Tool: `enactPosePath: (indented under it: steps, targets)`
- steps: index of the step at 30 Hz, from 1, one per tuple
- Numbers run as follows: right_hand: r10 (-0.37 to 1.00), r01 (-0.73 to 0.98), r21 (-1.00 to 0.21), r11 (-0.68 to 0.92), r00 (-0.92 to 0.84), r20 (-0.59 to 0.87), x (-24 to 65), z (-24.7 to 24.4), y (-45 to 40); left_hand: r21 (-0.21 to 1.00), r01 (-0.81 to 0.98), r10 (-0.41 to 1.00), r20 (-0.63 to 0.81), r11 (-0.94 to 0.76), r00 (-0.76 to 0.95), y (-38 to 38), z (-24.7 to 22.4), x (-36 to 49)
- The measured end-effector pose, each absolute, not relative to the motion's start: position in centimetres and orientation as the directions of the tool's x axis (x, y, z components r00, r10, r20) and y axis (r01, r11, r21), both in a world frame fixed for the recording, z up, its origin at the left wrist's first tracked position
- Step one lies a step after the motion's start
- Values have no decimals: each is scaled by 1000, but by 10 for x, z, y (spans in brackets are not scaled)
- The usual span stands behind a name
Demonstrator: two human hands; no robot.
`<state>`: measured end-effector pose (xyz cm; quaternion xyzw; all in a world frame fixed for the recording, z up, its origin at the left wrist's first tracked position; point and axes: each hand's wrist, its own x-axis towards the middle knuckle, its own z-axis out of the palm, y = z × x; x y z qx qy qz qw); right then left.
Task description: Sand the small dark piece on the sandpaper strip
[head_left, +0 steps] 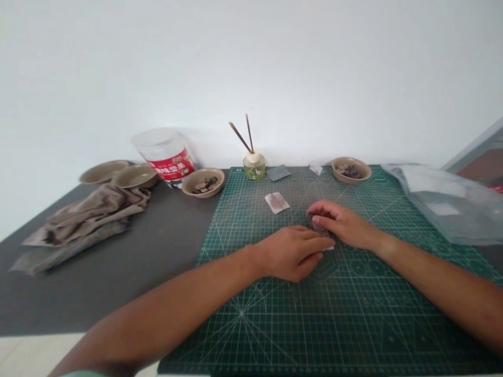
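My left hand [296, 254] lies low over the green cutting mat [275, 324], its fingers pressed together on a small sheet with a white edge [329, 248]. Just beyond it, my right hand [343, 225] curls its thumb and fingers round a small dark grey piece [319, 226]. The two hands nearly touch, and most of both items is hidden under the fingers. Whether they are one sheet or two, I cannot tell. A white square with a brown smudge [277, 202] rests on the mat beyond my left hand.
Bowls of small brown pieces stand left [203, 183] and right [351, 170]. At the back are a reed diffuser [254, 166], a grey sheet [279, 173] and a white scrap [315, 168]. A plastic tub [165, 157] and brown cloth [90, 212] lie left, a clear bag [451, 204] right.
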<state>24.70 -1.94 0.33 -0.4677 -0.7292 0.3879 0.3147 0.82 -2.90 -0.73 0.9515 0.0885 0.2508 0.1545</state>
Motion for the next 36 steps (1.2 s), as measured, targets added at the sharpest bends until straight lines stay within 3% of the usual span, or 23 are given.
enactPosePath:
  steps: [5,9,12,18,23,27,31,36]
  targets:
    - [892,343,-907,245,-446,72,241,7,-22,244,17,150,540,-970,828,-33,-10,7]
    - [935,395,-874,285,-315,163,252,3,-28,217,357,417,447,-909,791,-34,-4,6]
    - [924,495,-784,373,-278,264,262,2,-39,246,504,560,402,-828,724,-35,-2,5]
    - [769,607,-479,634,-435,468,270,12,-58,277,516,583,298,-811,756,-39,-4,7]
    - [628,555,-295,778,-676,384,267,14,-60,335,499,589,273,-799,761,-36,-5,9]
    - [593,550,-223,805,-733,332,263,9,-60,354,502,603,292,-789,742,-34,-4,10]
    - [594,558,-203,805,-753,284,261,6,-59,355,517,619,302,-779,725,-34,-2,10]
    - [635,575,-271,772,-714,296,261,4,-62,348,555,649,286,-756,705,-34,-1,8]
